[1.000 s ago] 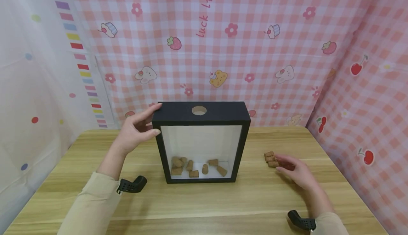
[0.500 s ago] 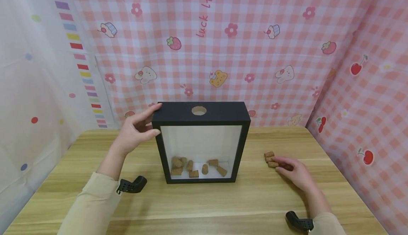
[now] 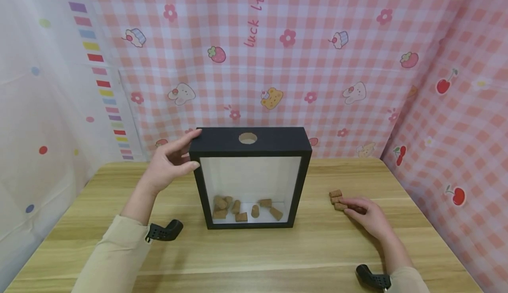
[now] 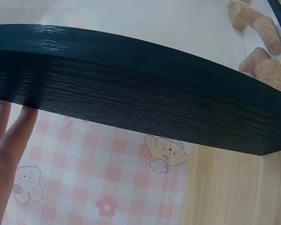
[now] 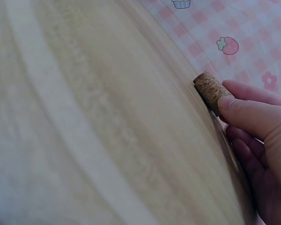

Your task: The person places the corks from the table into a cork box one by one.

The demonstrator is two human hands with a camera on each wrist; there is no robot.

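My left hand (image 3: 168, 163) grips the upper left corner of a black box (image 3: 278, 138) with a clear front and a round hole in its top; the thumb lies at the front edge. In the left wrist view, fingers (image 4: 19, 129) reach the box's far edge. Several corks (image 3: 241, 216) lie inside at the bottom. Out on the table to the right, my right hand (image 3: 369, 218) pinches the nearest of three corks (image 3: 339, 206) between thumb and fingers. The right wrist view shows that cork (image 5: 210, 90) with the thumb against its end.
Two other corks, one of them a far cork (image 3: 335, 193), lie just beyond the pinched one. The wooden table (image 3: 254, 257) runs back to a pink checked cloth (image 3: 317, 72). Black wrist mounts (image 3: 166, 231) jut from both sleeves.
My right fingers have shifted slightly nearer to me and closed in on the nearest cork, which has moved a little away from the other two. The left hand and box have stayed still.
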